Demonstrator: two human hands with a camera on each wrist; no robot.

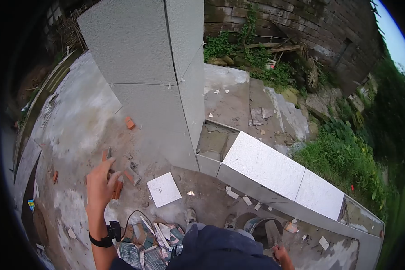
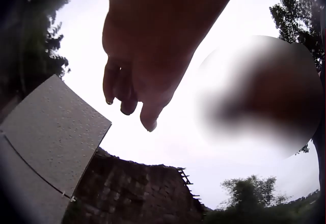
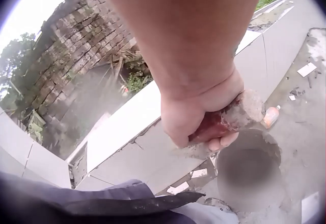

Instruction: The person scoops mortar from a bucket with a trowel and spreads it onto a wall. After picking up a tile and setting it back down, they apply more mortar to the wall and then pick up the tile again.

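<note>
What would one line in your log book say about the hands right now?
left hand: raised, open, holding nothing | right hand: gripping trowel handle over bucket | loose white tile: flat on ground

**Rough stone, gritty tile, caked mortar**

The wall tiles [image 1: 130, 54] look matt and grainy. The ledge slab [image 1: 263, 164] is pale, speckled stone. The trowel handle [image 3: 224, 122] is red, crusted with grey mortar. The concrete ground [image 1: 76, 121] is rough and patchy.

No writing, label, brand, number or sign can be read in any of the views. The grey tiled pillar [image 1: 144, 67], the loose white tile [image 1: 164, 189] lying on the ground just beside its foot, and the brick wall [image 1: 301, 27] behind it all carry no lettering.
</note>
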